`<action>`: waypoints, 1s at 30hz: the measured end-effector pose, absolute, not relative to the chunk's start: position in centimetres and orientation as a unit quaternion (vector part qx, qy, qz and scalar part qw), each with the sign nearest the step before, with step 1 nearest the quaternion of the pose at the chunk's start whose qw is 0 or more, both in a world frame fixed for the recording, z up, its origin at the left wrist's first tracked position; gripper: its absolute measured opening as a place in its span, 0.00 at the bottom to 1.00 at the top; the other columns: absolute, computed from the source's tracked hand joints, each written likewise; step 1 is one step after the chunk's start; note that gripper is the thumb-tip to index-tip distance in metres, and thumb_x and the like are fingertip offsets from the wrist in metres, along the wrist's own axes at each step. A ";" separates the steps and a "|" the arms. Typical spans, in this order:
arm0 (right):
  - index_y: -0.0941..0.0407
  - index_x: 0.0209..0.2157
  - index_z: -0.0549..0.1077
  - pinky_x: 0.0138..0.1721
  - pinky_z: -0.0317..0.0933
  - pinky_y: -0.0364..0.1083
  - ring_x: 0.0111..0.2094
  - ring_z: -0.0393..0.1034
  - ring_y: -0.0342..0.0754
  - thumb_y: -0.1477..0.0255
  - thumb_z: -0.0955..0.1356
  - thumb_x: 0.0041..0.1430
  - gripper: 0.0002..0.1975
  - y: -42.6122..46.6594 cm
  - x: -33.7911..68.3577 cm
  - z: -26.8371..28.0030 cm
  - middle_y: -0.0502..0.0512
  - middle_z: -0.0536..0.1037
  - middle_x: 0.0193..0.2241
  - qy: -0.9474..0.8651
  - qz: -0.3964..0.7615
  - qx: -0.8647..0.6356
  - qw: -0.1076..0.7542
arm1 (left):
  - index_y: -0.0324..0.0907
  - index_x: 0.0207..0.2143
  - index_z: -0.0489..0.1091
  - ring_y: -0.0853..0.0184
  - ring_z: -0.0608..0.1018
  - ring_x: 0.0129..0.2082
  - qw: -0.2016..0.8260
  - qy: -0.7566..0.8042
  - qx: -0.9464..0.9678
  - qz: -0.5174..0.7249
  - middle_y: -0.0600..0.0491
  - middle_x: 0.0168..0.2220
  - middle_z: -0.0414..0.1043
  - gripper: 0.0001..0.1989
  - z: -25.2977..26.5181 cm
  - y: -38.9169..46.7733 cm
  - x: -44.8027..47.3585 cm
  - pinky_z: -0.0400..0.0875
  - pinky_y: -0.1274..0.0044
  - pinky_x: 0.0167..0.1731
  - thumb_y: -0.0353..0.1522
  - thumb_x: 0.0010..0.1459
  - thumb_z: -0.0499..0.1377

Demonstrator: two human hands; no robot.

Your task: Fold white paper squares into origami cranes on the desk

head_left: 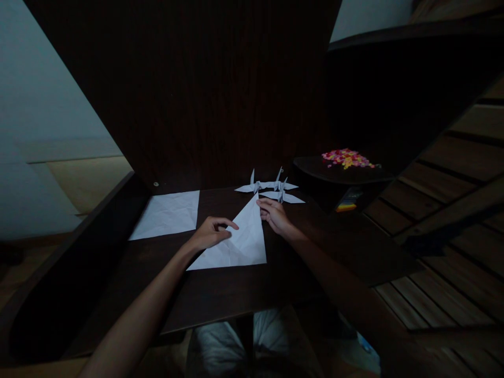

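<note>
A sheet of white paper (246,244), folded corner to corner into a triangle, lies on the dark desk in front of me. My right hand (273,214) pinches its far corner between thumb and fingers. Along the slanting left edge, my left hand (214,232) rests on the paper, thumb and index finger apart and touching its surface. Just beyond the far corner stand several folded white paper cranes (281,196), wings spread. To the left is another white sheet (167,214), flat and lightly creased.
A small dark shelf (311,167) at the right bears a pile of pink, red and yellow small pieces (348,157). Beneath it shows a yellow-ended object (346,207), too dim to name. A raised side board (74,262) borders the desk's left; wooden slats (452,178) lie right.
</note>
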State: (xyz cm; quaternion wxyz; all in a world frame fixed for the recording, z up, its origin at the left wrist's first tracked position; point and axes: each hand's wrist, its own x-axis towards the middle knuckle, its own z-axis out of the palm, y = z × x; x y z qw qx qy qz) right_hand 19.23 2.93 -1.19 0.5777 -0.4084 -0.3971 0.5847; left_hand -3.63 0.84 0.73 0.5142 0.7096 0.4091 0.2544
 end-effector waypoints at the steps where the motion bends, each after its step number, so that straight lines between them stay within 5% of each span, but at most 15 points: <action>1: 0.57 0.26 0.74 0.24 0.62 0.41 0.21 0.67 0.41 0.64 0.75 0.39 0.14 3.0 19.3 -1.2 0.49 0.74 0.21 -0.397 0.579 -0.413 0.580 | 0.35 0.37 0.74 0.78 0.54 0.13 0.515 0.408 0.711 0.250 0.63 0.13 0.55 0.14 0.8 0.8 -3.6 0.47 0.83 0.15 0.31 0.47 0.60; 13: 0.54 0.38 0.74 0.20 0.59 0.39 0.20 0.66 0.39 0.64 0.73 0.43 0.17 2.8 18.8 -1.2 0.47 0.74 0.24 -0.410 0.577 -0.414 0.572 | 0.36 0.30 0.75 0.78 0.53 0.12 0.473 0.437 0.686 0.338 0.62 0.12 0.55 0.11 0.7 1.1 -3.4 0.43 0.83 0.14 0.35 0.47 0.63; 20: 0.56 0.38 0.72 0.26 0.65 0.41 0.25 0.73 0.44 0.70 0.74 0.41 0.20 2.3 18.3 -1.3 0.50 0.79 0.26 -0.466 0.617 -0.383 0.504 | 0.43 0.42 0.60 0.73 0.73 0.21 0.504 0.417 0.569 0.499 0.57 0.31 0.72 0.26 0.7 1.4 -3.1 0.65 0.82 0.20 0.36 0.41 0.67; 30: 0.57 0.38 0.69 0.16 0.66 0.42 0.16 0.70 0.44 0.64 0.73 0.45 0.19 2.1 18.5 -1.7 0.49 0.77 0.21 -0.532 0.623 -0.372 0.437 | 0.43 0.49 0.60 0.68 0.77 0.25 0.510 0.423 0.525 0.534 0.53 0.33 0.75 0.30 0.3 1.9 -3.2 0.70 0.79 0.23 0.34 0.42 0.66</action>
